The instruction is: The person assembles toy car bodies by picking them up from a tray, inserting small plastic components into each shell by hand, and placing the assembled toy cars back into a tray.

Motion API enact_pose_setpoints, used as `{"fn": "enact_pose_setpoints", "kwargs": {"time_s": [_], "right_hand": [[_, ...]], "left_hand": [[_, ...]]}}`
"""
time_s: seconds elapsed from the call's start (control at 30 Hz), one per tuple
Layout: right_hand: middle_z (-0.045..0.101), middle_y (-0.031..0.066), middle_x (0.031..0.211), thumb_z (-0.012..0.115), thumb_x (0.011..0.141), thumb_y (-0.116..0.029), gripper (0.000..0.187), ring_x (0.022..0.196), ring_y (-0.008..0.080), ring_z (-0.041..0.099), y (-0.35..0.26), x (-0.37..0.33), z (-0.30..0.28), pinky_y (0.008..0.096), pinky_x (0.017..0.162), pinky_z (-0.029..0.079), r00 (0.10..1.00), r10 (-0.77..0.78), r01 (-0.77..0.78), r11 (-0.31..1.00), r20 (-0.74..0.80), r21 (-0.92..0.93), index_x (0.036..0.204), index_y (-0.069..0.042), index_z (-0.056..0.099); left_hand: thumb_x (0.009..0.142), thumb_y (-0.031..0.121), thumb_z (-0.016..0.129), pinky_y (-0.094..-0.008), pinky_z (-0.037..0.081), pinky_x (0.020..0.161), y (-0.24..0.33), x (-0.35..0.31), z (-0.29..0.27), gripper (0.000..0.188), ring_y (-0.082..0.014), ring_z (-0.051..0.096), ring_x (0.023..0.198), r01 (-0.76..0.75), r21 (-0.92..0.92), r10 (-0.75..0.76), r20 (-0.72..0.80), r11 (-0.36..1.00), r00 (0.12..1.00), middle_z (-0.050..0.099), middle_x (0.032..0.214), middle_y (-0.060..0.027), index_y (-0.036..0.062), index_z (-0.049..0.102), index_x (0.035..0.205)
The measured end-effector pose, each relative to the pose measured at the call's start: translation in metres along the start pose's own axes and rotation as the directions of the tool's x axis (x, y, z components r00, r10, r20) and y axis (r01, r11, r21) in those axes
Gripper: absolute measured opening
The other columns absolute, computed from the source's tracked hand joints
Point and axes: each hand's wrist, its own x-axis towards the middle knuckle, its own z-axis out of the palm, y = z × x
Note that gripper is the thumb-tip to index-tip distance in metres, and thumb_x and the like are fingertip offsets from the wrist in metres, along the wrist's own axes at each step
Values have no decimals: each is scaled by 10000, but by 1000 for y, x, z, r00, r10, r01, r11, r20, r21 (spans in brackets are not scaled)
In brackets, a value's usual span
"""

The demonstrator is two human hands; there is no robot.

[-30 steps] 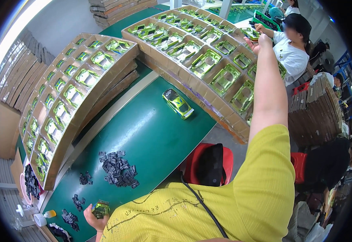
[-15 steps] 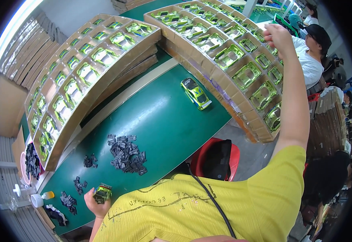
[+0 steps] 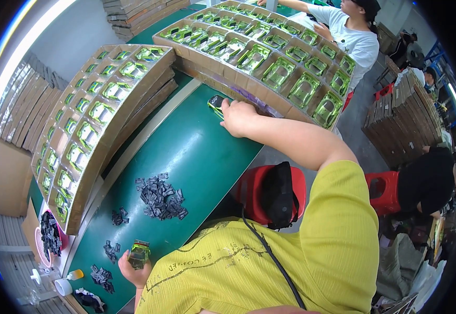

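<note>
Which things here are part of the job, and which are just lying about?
Part of it, likely:
Green plastic car shell, in the left hand
Green-and-black toy car, right hand on it
Piled small black plastic pieces
Divided brown cardboard trays of green shells

Lying about, probably:
Red plastic stool
Brown cardboard stack, far right

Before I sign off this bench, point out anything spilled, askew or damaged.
Nothing looks clearly damaged. The small black parts stand out mildly: they lie in loose, uneven heaps directly on the green tabletop, which looks untidy, though possibly deliberate.
</note>
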Motion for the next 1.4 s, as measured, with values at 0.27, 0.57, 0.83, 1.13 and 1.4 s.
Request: {"fn": "enact_pose_setpoints", "kwargs": {"time_s": [0.27,0.57,0.83,1.13,1.4], "right_hand": [[656,213,1063,570,979,-299,553,902,290,687,-7,-26,-4,391,722,572,984,-4,54,958,-176,281,1399,37,439],[699,238,1048,482,1022,-358,483,666,208,682,80,-98,-81,312,565,590,996,-55,15,-650,-67,760,1358,-11,497],[678,254,1071,512,987,-322,500,728,203,675,199,-114,-103,275,589,570,951,242,297,-534,-193,791,1353,18,481],[667,227,1061,375,980,-191,389,852,295,697,341,-11,-111,400,710,595,782,610,158,-389,125,908,1284,27,483],[622,95,815,478,979,-275,287,632,165,615,376,64,-71,296,518,539,594,760,-149,-218,263,965,1128,-42,555]], "left_hand": [[608,62,750,-437,468,796,-1,-5,-2,594,-364,586,851,15,-15,-15,-19,1000,1000,609,939,-158,-18,572,1169],[610,49,749,-438,464,760,7,3,-2,583,-360,574,813,10,-25,-11,-56,1000,998,598,919,-159,-7,571,1162],[617,50,739,-444,455,761,5,-3,-4,587,-372,570,819,36,-29,-36,-19,999,999,596,922,-165,-11,558,1172],[629,58,716,-453,455,789,6,0,-2,578,-391,568,846,32,15,-32,9,999,999,596,940,-178,-30,548,1175],[636,69,712,-467,455,820,1,-1,3,578,-401,566,886,69,46,-71,32,997,997,595,980,-189,-33,544,1180]]}}
